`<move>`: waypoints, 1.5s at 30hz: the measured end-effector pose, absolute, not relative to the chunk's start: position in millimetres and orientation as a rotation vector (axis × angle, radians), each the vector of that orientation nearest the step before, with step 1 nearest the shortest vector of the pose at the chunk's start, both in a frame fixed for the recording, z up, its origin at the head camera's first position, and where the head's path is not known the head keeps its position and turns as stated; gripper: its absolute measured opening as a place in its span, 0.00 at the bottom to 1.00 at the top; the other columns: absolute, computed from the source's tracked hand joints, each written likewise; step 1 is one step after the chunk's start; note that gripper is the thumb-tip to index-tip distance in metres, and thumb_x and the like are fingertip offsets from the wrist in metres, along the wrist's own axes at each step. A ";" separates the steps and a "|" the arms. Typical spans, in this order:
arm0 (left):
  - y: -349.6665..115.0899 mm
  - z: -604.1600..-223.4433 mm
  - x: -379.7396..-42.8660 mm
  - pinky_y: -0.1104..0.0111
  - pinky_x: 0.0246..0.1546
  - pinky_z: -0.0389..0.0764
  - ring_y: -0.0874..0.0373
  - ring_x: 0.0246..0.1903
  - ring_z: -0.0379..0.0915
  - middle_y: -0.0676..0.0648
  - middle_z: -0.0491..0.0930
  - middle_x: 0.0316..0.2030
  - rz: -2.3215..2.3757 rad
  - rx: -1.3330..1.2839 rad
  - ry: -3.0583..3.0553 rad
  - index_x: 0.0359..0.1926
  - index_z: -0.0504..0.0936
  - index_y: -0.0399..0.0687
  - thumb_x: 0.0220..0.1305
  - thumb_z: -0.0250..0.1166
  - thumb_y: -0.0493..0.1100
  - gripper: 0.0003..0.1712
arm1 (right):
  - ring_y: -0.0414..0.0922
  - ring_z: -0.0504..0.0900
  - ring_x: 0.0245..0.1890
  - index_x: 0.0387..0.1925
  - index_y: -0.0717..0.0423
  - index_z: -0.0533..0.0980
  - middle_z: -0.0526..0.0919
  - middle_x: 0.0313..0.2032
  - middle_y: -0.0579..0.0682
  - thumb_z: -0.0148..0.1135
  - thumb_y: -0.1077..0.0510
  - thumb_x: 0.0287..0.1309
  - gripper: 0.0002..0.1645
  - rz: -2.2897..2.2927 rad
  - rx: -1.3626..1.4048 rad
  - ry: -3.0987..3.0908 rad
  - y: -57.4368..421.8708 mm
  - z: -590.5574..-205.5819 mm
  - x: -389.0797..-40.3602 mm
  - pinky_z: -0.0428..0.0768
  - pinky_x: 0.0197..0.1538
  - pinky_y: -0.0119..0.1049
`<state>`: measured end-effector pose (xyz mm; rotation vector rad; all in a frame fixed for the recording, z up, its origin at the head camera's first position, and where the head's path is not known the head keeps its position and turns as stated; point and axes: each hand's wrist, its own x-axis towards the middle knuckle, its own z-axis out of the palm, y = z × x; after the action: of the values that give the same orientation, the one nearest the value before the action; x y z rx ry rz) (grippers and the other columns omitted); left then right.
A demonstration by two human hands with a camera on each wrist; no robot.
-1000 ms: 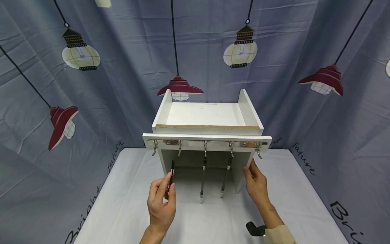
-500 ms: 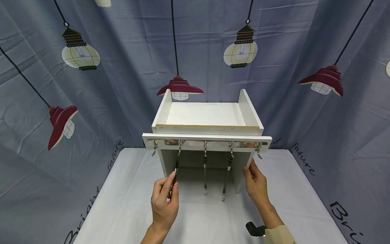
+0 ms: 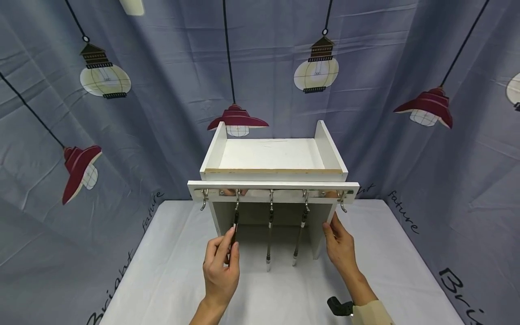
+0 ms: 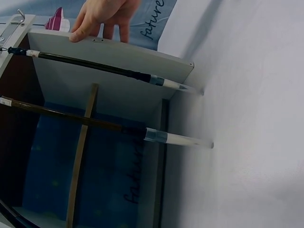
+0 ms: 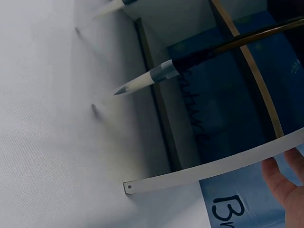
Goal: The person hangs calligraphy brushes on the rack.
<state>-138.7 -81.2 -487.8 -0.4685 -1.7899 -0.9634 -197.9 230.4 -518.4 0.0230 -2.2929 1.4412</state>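
My left hand (image 3: 221,271) pinches a dark-handled calligraphy brush (image 3: 235,220) upright, its top at the second hook (image 3: 237,201) from the left. Whether its loop sits on that hook I cannot tell. Two more brushes, the middle one (image 3: 270,234) and a right one (image 3: 300,234), hang from neighbouring hooks, pale tips down. In the left wrist view a hanging brush (image 4: 95,64) shows a clear sleeve near its tip. My right hand (image 3: 342,246) grips the right side panel (image 5: 237,161) of the white shelf (image 3: 274,175), thumb at the front edge, fingers outside.
The outer hooks, left (image 3: 205,198) and right (image 3: 342,201), carry nothing. A black angled object (image 3: 339,307) lies by the right wrist on the white-covered table (image 3: 162,271). Behind the shelf hangs a blue-grey curtain (image 3: 162,113) printed with lamps.
My left hand has moved slightly right, bringing its brush from left of the second hook to right below it. The hanging brushes swing a little. My right hand stays on the panel.
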 end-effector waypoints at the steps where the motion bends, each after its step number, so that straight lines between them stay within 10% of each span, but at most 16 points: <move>1: -81.3 -488.5 -139.4 0.82 0.21 0.67 0.66 0.22 0.61 0.39 0.76 0.39 -0.962 -0.466 -1.791 0.63 0.81 0.35 0.71 0.64 0.32 0.20 | 0.59 0.77 0.67 0.80 0.49 0.57 0.69 0.73 0.60 0.54 0.56 0.78 0.35 1.445 0.025 -2.294 230.3 -518.2 -197.8 0.80 0.60 0.59; 17: -78.1 -493.1 -149.4 0.80 0.21 0.69 0.64 0.24 0.66 0.41 0.77 0.40 -0.989 -0.420 -1.816 0.62 0.81 0.38 0.58 0.69 0.23 0.30 | 0.62 0.78 0.65 0.80 0.51 0.57 0.71 0.71 0.63 0.54 0.56 0.79 0.35 1.408 0.027 -2.299 230.3 -521.2 -201.3 0.80 0.59 0.61; 45: -70.4 -508.9 -172.4 0.81 0.33 0.75 0.57 0.32 0.74 0.42 0.77 0.39 -1.089 -0.345 -1.938 0.51 0.80 0.33 0.67 0.66 0.29 0.13 | 0.59 0.78 0.65 0.80 0.52 0.58 0.71 0.72 0.62 0.56 0.60 0.77 0.35 1.429 0.055 -2.280 230.3 -516.8 -198.0 0.81 0.59 0.59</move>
<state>-172.4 -70.4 -508.9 -0.3448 -1.9384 -1.0894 -198.0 230.3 -516.8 0.0548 -2.2805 1.4289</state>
